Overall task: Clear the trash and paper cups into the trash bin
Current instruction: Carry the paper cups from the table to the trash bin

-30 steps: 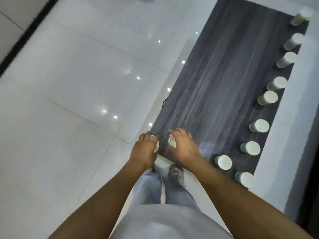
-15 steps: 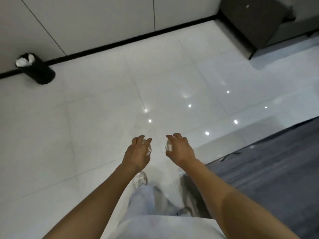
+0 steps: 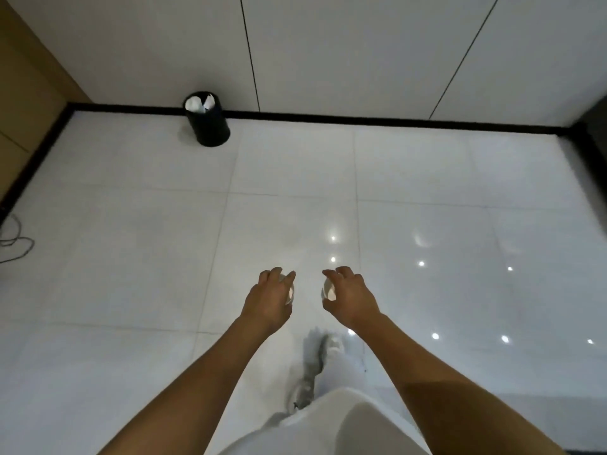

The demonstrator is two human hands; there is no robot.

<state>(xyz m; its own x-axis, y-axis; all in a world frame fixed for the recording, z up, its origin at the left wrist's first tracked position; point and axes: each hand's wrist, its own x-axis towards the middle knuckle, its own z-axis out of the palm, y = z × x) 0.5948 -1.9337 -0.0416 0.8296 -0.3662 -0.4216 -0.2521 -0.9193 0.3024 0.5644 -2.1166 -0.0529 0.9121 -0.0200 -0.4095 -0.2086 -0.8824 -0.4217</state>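
My left hand (image 3: 269, 298) grips a white paper cup (image 3: 290, 293), mostly hidden by the fingers, with only its rim showing. My right hand (image 3: 349, 298) grips a second white paper cup (image 3: 328, 290), its open mouth turned toward the left hand. Both hands are held out in front of me above the white tiled floor. A black cylindrical trash bin (image 3: 208, 124) stands on the floor against the far wall, up and to the left of my hands. White paper sticks out of its top.
The glossy white tile floor (image 3: 131, 241) stretches between me and the bin. A black baseboard runs along the far wall. A loose cable (image 3: 14, 244) lies at the left edge. A dark piece of furniture (image 3: 596, 126) shows at the far right.
The view has swung away from the dark table with its row of cups. The bin has moved from the far left toward the middle and looks closer. Both hands keep holding their cups.
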